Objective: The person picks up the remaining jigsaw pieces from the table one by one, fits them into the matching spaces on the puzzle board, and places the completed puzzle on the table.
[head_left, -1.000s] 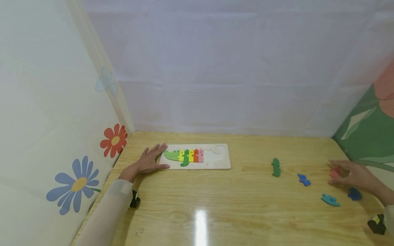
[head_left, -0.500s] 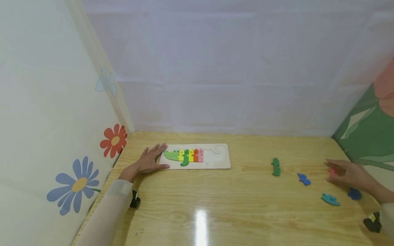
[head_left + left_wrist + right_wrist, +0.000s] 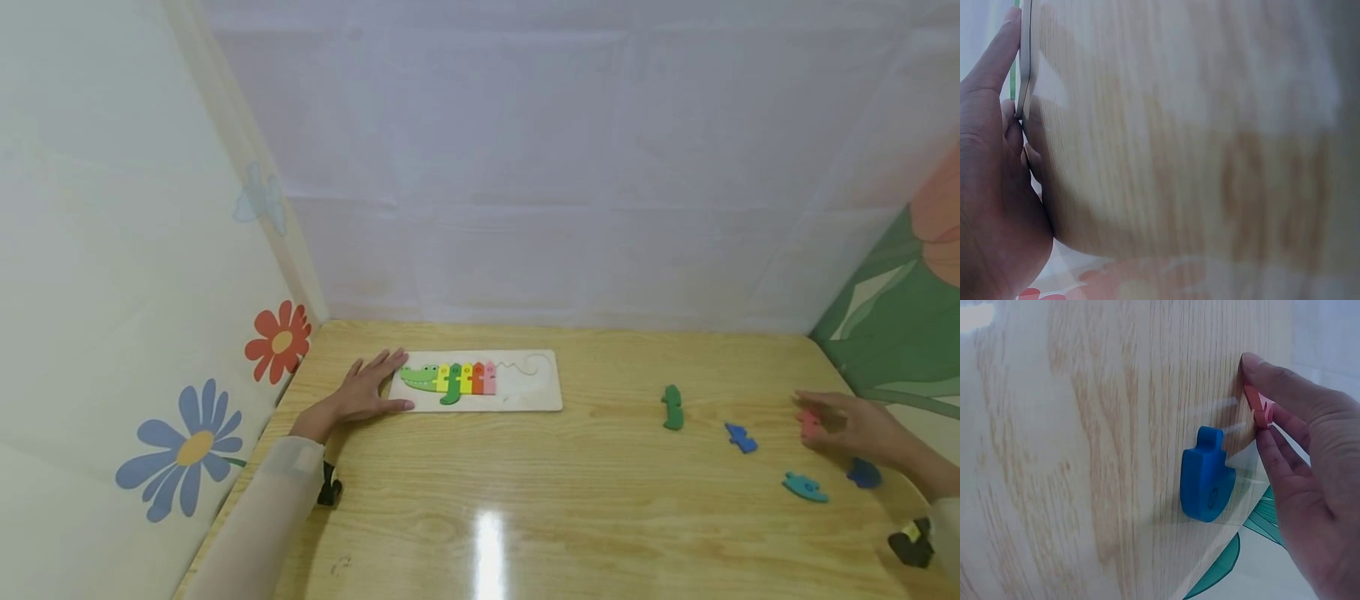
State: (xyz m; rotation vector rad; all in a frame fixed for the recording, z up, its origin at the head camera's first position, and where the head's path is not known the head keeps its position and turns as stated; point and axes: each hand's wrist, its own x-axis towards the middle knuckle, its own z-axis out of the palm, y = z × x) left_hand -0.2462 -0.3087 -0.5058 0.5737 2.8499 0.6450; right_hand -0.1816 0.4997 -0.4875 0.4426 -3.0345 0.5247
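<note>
A pale wooden puzzle board (image 3: 528, 402) lies at the left of the table, fitted with a green crocodile head (image 3: 418, 379) and a row of coloured pieces. My left hand (image 3: 363, 392) rests on its left end, fingers and thumb spread along the corners. At the far right, my right hand (image 3: 866, 429) pinches a pinkish-red puzzle piece (image 3: 810, 422) between thumb and fingers. The right wrist view shows this piece (image 3: 1262, 412) tilted, close to the tabletop. A dark blue puzzle piece (image 3: 1207, 478) lies just beside that hand.
Loose on the wooden table (image 3: 600, 500) lie a green piece (image 3: 672, 407), a blue piece (image 3: 741, 438) and a teal piece (image 3: 806, 487), left of the right hand. A white cloth wall (image 3: 570, 208) stands behind the table, and flowered panels flank both sides.
My right hand, with the pinkish-red piece, has shifted very slightly to the left. The left hand and the board have stayed in place.
</note>
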